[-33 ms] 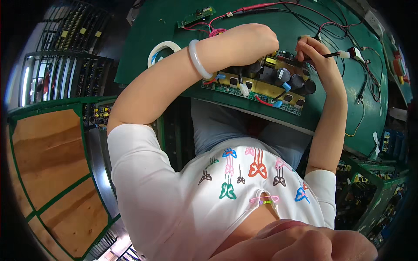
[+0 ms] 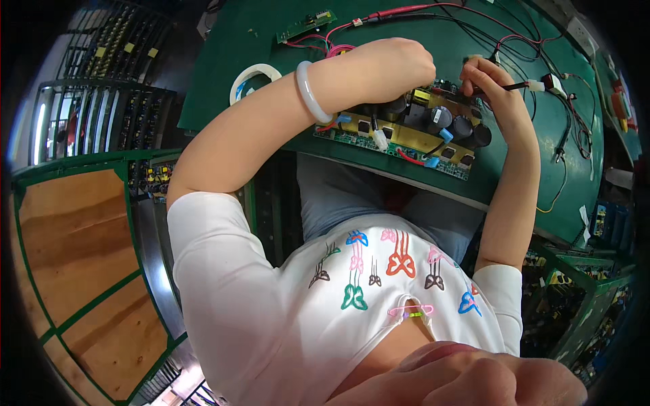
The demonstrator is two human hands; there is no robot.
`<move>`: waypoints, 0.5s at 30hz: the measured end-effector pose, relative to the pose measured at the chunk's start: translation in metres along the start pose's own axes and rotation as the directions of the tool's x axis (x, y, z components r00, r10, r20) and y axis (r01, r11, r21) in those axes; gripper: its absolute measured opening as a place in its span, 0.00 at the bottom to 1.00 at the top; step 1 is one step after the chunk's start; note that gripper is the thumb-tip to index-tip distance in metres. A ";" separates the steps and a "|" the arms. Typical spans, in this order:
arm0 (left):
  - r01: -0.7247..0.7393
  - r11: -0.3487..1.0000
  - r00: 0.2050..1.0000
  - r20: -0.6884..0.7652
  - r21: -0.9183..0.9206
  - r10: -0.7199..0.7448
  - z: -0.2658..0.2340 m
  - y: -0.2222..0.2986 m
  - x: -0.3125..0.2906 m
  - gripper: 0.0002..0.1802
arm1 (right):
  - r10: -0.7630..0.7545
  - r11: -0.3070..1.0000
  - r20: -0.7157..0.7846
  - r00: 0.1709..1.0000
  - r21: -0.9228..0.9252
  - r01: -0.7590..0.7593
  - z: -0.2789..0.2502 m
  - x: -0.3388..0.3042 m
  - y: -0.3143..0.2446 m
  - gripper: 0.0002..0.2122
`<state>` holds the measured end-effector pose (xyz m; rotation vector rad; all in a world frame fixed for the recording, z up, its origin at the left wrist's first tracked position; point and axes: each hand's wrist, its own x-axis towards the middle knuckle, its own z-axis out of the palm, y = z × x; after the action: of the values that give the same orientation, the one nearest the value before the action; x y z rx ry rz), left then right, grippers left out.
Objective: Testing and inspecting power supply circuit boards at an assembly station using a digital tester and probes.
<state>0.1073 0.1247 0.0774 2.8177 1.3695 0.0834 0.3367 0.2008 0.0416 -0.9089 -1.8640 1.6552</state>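
A circuit board lies at the near edge of the green table, with black cylindrical capacitors, yellowish metal plates and blue-sleeved terminals. My left hand bends down over its far left side; its fingers are hidden behind the hand's back. A white ring bangle circles that wrist. At the board's far right corner, my right hand is closed, thumb and fingers drawn together. A black cable comes out of this hand toward a white connector. What the fingertips touch is unclear.
A roll of white tape lies left on the table, with a small green board beyond it. Red and black test leads and tangled wires cross the far and right sides. Racks holding boards stand left.
My left hand and forearm have shifted very slightly to the right. The right hand and the circuit board look the same.
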 end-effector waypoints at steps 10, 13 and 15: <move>0.049 0.995 0.987 0.159 -0.086 -0.035 -0.010 -0.004 0.016 0.07 | -0.052 0.999 0.009 0.999 0.005 0.052 -0.001 -0.001 0.001 0.10; 0.030 0.991 0.990 0.142 -0.128 -0.011 -0.013 -0.007 0.012 0.05 | -0.123 0.992 0.000 0.992 -0.004 0.123 0.004 -0.005 -0.002 0.05; 0.018 0.990 0.992 0.127 -0.138 0.000 -0.014 -0.004 0.008 0.04 | -0.204 0.979 0.117 0.972 0.017 0.204 0.002 -0.010 -0.006 0.08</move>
<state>0.1085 0.1327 0.0916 2.6534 1.2960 0.0002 0.3409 0.1917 0.0478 -0.6051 -1.9576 1.6163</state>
